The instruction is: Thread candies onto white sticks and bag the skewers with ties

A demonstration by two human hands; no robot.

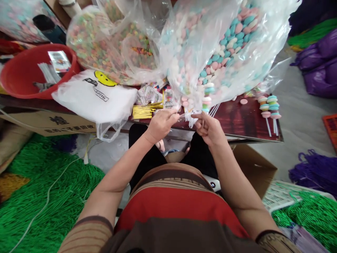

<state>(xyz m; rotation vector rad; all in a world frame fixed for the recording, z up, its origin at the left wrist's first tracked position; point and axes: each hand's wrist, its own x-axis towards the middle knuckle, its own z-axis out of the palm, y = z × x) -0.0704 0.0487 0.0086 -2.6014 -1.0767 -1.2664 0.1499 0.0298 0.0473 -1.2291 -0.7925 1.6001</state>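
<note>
Work at dark red table (pixel 231 119), in front of big candy bag (pixel 238 42). With left hand (pixel 162 123), pinching with thumb and fingertips; with right hand (pixel 210 128), pointing one finger, curling others, cannot tell if pinching. Mind candy stack (pixel 207 100) just behind. Look last at thin pale strip (pixel 185 114), seemingly in left pinch, between both hands. Hold gently, keep straight, don't crush.

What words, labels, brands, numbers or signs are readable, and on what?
"Happy": white bag.
"要回收": end of lower line, printed cardboard box; its other characters are unclear.
Too small or blurred: bag's other black lettering, packet in red basin, packets on table, white device's display.
</note>
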